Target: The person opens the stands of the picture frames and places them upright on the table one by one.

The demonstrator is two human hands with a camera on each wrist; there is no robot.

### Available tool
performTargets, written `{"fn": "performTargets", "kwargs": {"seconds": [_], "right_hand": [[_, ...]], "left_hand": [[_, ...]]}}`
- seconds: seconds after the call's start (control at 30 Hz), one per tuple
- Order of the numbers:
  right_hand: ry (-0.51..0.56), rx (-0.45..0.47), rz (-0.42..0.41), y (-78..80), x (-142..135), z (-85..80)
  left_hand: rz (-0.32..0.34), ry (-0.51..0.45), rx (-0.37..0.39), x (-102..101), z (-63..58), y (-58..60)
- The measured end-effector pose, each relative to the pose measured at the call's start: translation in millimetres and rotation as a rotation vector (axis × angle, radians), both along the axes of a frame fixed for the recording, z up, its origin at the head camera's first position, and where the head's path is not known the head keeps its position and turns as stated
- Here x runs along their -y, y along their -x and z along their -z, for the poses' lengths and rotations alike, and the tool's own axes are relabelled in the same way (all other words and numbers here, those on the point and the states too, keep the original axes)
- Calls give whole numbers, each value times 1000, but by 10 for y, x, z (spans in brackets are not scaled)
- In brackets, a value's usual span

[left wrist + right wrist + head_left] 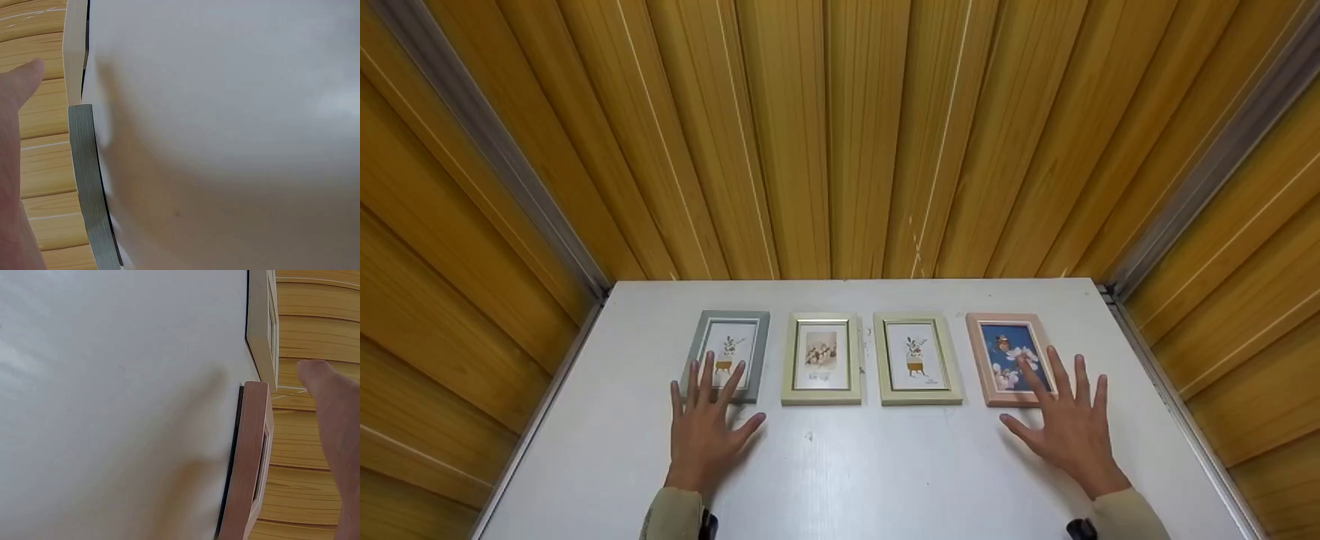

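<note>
Four picture frames lie in a row on a white table. My left hand (706,431), fingers spread and straight, hovers over the lower part of the grey-blue frame (763,352), which holds a potted-plant print. My right hand (1069,427) is likewise spread, its fingertips overlapping the pink frame (976,360) with white flowers on blue. Between them lie a pale green frame (789,367) with a sepia flower picture and another pale green frame (883,367) with a plant print. In the wrist views, the edges of the grey-blue frame (90,180) and pink frame (244,461) show beside each thumb.
The white table (847,472) has a few small marks and reaches to a wall of yellow wood-grain panels (855,135) behind it. Similar panels stand at both sides, with grey metal posts (502,142) at the corners.
</note>
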State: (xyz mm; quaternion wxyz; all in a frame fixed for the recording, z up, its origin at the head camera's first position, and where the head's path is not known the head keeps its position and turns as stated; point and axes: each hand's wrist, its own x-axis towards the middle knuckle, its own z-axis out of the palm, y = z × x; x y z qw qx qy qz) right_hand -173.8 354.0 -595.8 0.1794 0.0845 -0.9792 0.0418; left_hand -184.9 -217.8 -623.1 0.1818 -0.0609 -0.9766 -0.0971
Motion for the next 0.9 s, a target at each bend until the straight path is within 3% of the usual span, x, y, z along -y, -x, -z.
{"fn": "performTargets", "kwargs": {"seconds": [0.23, 0.67, 0.9], "right_hand": [[6, -26, -10, 41, -26, -22], [-1, -20, -3, 100, -87, -33], [10, -22, 0, 116, -114, -54]], "left_hand": [[38, -26, -38, -50, 14, 48], [49, -3, -83, -202, -12, 130], [69, -34, -100, -378, -48, 210]]}}
